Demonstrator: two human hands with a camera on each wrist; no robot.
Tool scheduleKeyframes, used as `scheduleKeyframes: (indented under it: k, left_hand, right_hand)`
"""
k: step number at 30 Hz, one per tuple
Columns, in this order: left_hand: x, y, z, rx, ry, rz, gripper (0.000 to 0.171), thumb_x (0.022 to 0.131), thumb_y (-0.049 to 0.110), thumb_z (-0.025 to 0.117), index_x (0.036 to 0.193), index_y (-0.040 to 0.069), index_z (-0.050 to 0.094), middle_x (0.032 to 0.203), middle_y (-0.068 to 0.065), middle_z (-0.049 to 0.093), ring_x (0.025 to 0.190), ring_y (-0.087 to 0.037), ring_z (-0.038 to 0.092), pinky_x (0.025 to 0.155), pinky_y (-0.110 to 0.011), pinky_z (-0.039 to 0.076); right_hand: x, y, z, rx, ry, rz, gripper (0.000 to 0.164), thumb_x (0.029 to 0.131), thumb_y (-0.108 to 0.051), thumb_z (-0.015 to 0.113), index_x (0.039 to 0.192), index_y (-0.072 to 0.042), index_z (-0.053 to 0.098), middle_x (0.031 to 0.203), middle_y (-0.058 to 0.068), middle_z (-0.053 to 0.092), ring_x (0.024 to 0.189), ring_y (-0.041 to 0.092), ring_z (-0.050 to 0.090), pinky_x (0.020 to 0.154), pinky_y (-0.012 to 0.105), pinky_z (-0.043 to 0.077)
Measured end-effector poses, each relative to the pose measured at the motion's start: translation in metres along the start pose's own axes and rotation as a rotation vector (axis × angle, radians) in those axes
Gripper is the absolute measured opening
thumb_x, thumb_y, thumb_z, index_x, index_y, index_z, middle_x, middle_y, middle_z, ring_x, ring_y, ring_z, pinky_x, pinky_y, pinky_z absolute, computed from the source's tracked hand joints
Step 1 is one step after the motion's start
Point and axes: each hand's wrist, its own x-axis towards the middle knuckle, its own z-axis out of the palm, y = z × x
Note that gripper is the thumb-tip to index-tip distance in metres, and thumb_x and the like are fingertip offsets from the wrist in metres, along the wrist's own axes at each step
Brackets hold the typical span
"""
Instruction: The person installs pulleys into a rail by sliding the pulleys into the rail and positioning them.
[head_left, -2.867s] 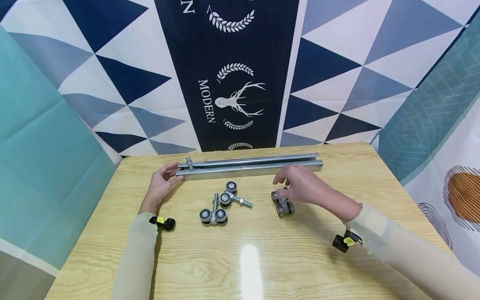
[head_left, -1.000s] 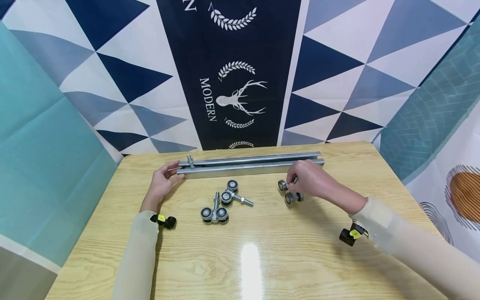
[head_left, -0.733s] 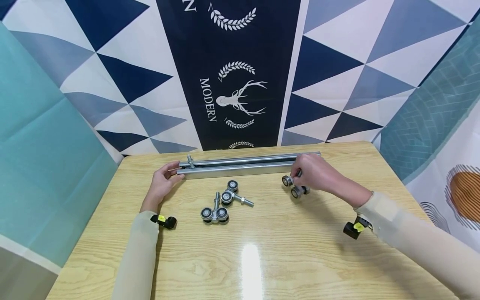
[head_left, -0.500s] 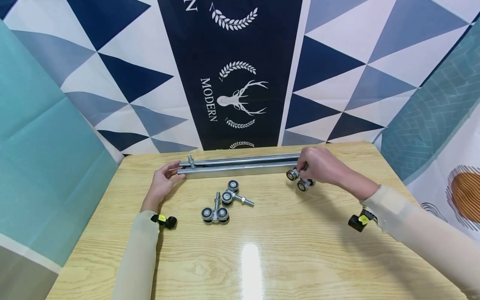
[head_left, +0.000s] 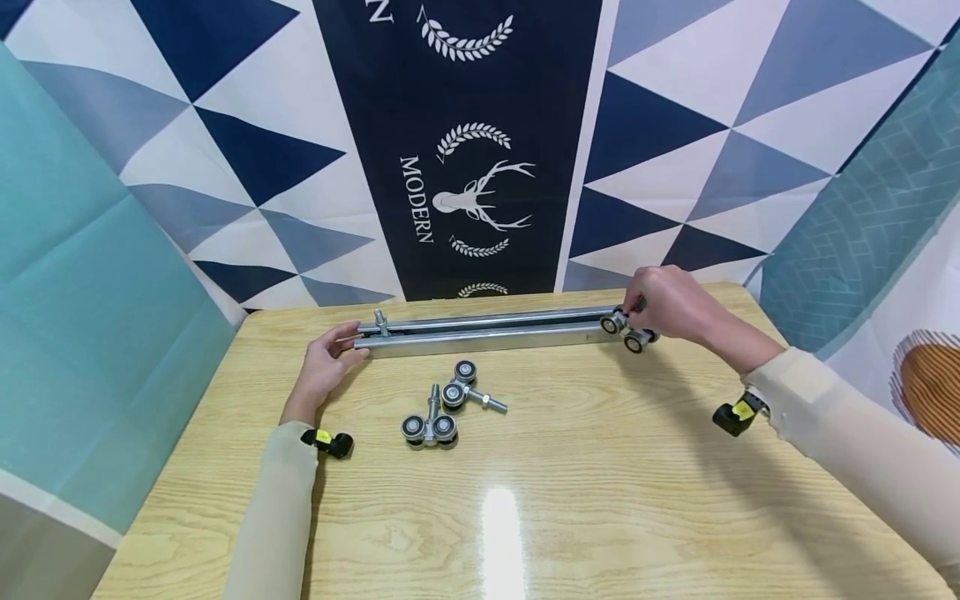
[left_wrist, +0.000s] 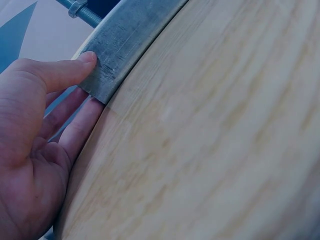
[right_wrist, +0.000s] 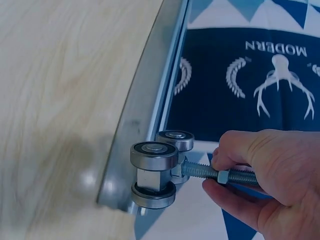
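Held trolley [right_wrist: 152,177] is at the rail's right end, wheels overlapping that end in both the head and right-wrist views; contact can't be told. Change: a moment ago it was in front of the rail, lower and further left; now it's up level with the rail's end. My read: it's being brought into line with the channel, not seated in it.

Right hand [head_left: 669,305] pinches the trolley's bolt [right_wrist: 199,170], thumb and fingers together on the threads around the nut. Rail [head_left: 483,339] hasn't moved; left hand [head_left: 322,367] is clamped on its left end, thumb on the near face, fingers round the end. An upright bolt [head_left: 382,323] stands in the channel near that end, also unmoved.

In front of the rail's left half: two loose trolleys, one nearer the rail [head_left: 453,394], one farther out [head_left: 429,431], well apart from the held one.

Room: table [head_left: 600,492] runs on past the rail's right end, so likely some working space there. Table's far edge is just behind the rail, patterned hanging [head_left: 480,108] beyond; wide wood in front.
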Motion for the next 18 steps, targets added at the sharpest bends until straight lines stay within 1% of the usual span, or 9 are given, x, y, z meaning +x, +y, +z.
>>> scheduleKeyframes:
  k: [4, 7, 9, 13, 15, 18]
  left_hand:
    - [0.0, 0.001, 0.0, -0.002, -0.001, -0.006, 0.065, 0.109, 0.005, 0.073, 0.17, 0.009, 0.05, 0.173, -0.02, 0.051, 0.16, -0.039, 0.051, 0.137, -0.05, 0.041]
    - [-0.001, 0.002, 0.0, -0.005, -0.004, 0.002, 0.065, 0.109, 0.006, 0.073, 0.17, 0.009, 0.05, 0.174, -0.02, 0.05, 0.161, -0.04, 0.051, 0.138, -0.052, 0.04]
    - [-0.001, 0.002, -0.001, -0.009, -0.006, 0.01, 0.065, 0.109, 0.006, 0.073, 0.17, 0.008, 0.05, 0.174, -0.02, 0.05, 0.161, -0.04, 0.051, 0.137, -0.05, 0.041]
    - [-0.002, 0.002, -0.001, -0.009, -0.006, 0.012, 0.064, 0.109, 0.007, 0.073, 0.17, 0.009, 0.05, 0.174, -0.019, 0.051, 0.16, -0.039, 0.051, 0.135, -0.041, 0.044]
    - [-0.002, 0.002, -0.001, -0.013, -0.006, 0.011, 0.064, 0.109, 0.006, 0.072, 0.17, 0.009, 0.05, 0.175, -0.019, 0.05, 0.16, -0.04, 0.05, 0.136, -0.043, 0.043]
    - [-0.002, 0.002, -0.001, -0.022, -0.007, 0.011, 0.065, 0.109, 0.006, 0.072, 0.17, 0.008, 0.049, 0.176, -0.02, 0.049, 0.161, -0.041, 0.049, 0.139, -0.05, 0.039]
  right_hand:
    - [0.002, 0.013, -0.005, -0.028, 0.005, 0.016, 0.006, 0.084, 0.004, 0.083, 0.086, 0.0, 0.086, 0.097, 0.021, 0.083, 0.077, 0.026, 0.075, 0.067, 0.045, 0.063]
    - [0.005, 0.021, -0.008, -0.051, 0.004, 0.025, 0.007, 0.083, 0.004, 0.083, 0.084, -0.002, 0.085, 0.095, 0.02, 0.084, 0.073, 0.024, 0.074, 0.064, 0.042, 0.06]
    - [0.007, 0.026, -0.009, -0.062, 0.004, 0.032, 0.008, 0.083, 0.004, 0.082, 0.082, -0.003, 0.085, 0.093, 0.019, 0.085, 0.072, 0.023, 0.073, 0.063, 0.041, 0.058]
    - [0.011, 0.034, -0.011, -0.074, 0.003, 0.046, 0.009, 0.083, 0.004, 0.081, 0.08, -0.005, 0.084, 0.089, 0.017, 0.084, 0.07, 0.021, 0.071, 0.063, 0.04, 0.057]
    - [0.012, 0.038, -0.012, -0.081, 0.002, 0.046, 0.008, 0.083, 0.004, 0.081, 0.081, -0.004, 0.084, 0.089, 0.018, 0.084, 0.071, 0.021, 0.071, 0.063, 0.04, 0.057]
    - [0.014, 0.045, -0.012, -0.088, 0.005, 0.043, 0.006, 0.083, 0.004, 0.082, 0.084, -0.001, 0.085, 0.091, 0.02, 0.085, 0.072, 0.023, 0.074, 0.064, 0.043, 0.061]
